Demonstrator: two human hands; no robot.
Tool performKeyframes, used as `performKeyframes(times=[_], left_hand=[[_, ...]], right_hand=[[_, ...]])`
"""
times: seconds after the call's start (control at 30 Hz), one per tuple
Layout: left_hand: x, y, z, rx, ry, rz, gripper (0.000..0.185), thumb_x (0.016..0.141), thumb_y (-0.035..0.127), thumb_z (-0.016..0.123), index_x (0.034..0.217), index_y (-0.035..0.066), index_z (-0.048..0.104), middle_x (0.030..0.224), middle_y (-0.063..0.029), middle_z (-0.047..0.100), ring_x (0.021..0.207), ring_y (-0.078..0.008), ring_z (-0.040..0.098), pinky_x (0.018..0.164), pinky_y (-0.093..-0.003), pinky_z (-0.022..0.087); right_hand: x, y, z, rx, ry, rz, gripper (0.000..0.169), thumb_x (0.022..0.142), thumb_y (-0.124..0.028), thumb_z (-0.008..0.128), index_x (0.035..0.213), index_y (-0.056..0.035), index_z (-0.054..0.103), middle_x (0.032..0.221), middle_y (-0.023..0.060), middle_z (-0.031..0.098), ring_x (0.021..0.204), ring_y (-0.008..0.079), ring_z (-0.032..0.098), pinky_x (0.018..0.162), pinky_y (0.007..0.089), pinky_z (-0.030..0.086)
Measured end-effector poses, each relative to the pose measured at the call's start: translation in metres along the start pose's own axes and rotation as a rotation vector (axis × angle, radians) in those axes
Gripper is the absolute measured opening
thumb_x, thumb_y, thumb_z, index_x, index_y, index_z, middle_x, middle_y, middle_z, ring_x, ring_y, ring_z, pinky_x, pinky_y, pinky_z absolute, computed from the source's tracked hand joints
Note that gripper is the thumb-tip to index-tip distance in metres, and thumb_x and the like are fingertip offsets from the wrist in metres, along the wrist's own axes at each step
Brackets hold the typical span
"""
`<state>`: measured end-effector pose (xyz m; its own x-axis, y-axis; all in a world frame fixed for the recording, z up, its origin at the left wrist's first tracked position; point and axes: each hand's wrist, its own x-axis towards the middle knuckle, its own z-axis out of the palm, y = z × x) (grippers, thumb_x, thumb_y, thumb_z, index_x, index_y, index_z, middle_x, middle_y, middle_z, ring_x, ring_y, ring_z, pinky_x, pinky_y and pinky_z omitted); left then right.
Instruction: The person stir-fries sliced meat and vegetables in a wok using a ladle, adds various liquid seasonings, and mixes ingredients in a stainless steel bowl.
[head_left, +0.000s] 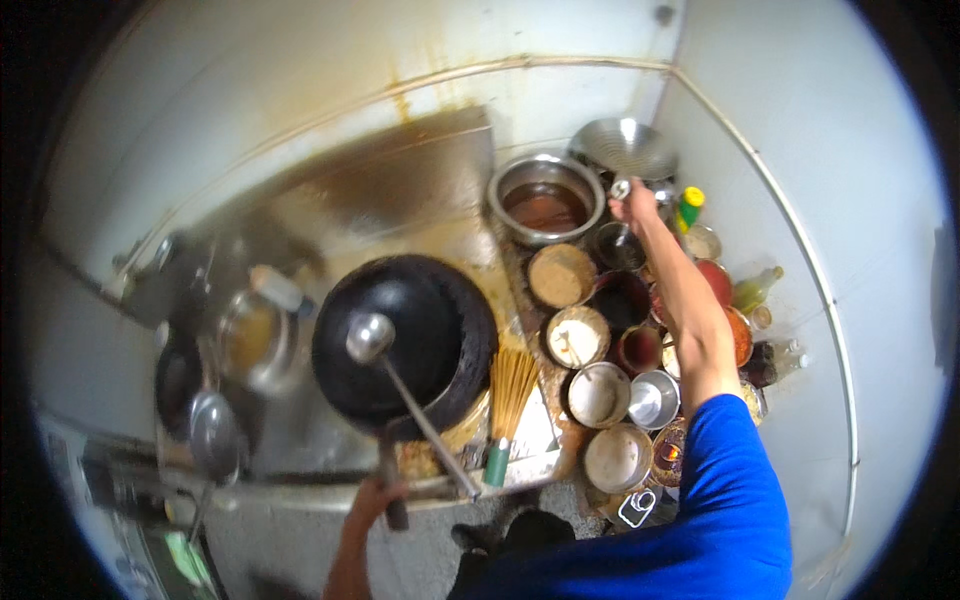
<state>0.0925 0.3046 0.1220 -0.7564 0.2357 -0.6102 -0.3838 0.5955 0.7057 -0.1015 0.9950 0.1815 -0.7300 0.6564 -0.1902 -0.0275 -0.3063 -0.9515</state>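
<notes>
My left hand (377, 499) is closed around the handle (390, 469) of a black wok (420, 315) on the stove. A steel ladle (370, 337) rests in the wok, its long shaft leaning over the near rim. At the far right my right hand (637, 206) grips a metal utensil handle (621, 187). This handle stands over a dark pot (616, 247), and its lower end is too blurred to make out. Close by are a large steel pot (546, 232) of brown liquid and a perforated metal strainer (626, 146).
A bamboo wok brush (511, 390) with a green handle lies right of the wok. Several seasoning bowls crowd the right side, including one with white powder (577, 335). Bottles (757, 289) line the right wall. A steel pot (251, 337) and a ladle (214, 431) are at left.
</notes>
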Motion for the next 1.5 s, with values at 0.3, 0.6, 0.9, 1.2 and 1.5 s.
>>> performKeyframes(times=[0.3,0.6,0.9,1.2,1.5], left_hand=[[0.005,-0.003,0.037,0.034,0.205,-0.121,0.033,0.072,0.031,0.069,0.089,0.003,0.066,0.082,-0.0113,0.065,0.076,-0.0222,0.061,0.071,-0.0346,0.047],[-0.063,-0.031,0.03,-0.185,0.121,0.023,0.046,0.069,0.039,0.07,0.09,-0.002,0.065,0.08,-0.01,0.063,0.071,-0.0195,0.059,0.066,-0.032,0.046],[-0.137,-0.14,0.046,-0.174,0.067,0.145,0.042,0.066,0.037,0.073,0.078,-0.002,0.065,0.07,-0.01,0.063,0.064,-0.0186,0.06,0.06,-0.0328,0.047],[-0.2,-0.169,0.039,0.029,-0.061,0.069,0.047,0.073,0.05,0.065,0.082,0.004,0.067,0.074,-0.0115,0.064,0.069,-0.0216,0.063,0.062,-0.0332,0.049],[-0.193,-0.194,0.044,-0.145,0.216,0.021,0.072,0.083,0.067,0.044,0.072,-0.002,0.065,0.076,-0.0191,0.064,0.077,-0.0298,0.064,0.078,-0.0436,0.048]], right_hand=[[-0.398,0.155,0.12,-0.143,-0.89,0.976,0.043,0.096,-0.036,0.04,0.111,0.0028,0.051,0.102,0.0185,0.061,0.091,0.0252,0.062,0.077,0.0336,0.055],[-0.444,0.142,0.142,0.182,-0.891,0.905,0.025,0.097,-0.018,0.037,0.101,0.0031,0.048,0.054,-0.003,0.038,0.037,0.0063,0.034,0.029,0.019,0.03],[-0.532,0.137,0.022,-1.311,-0.631,-0.409,0.025,0.084,-0.019,0.055,0.096,0.0019,0.047,0.084,0.0254,0.056,0.082,0.0376,0.057,0.071,0.044,0.046],[-0.716,0.085,0.063,-0.637,-0.823,0.645,0.013,0.091,-0.015,0.05,0.097,-0.0035,0.05,0.062,-0.0022,0.042,0.047,0.0065,0.038,0.041,0.0217,0.03],[-0.692,0.118,0.233,-0.711,-0.959,-0.387,0.015,0.094,-0.019,0.047,0.092,-0.0044,0.045,0.061,-0.0008,0.045,0.043,0.0064,0.04,0.036,0.0223,0.033]])
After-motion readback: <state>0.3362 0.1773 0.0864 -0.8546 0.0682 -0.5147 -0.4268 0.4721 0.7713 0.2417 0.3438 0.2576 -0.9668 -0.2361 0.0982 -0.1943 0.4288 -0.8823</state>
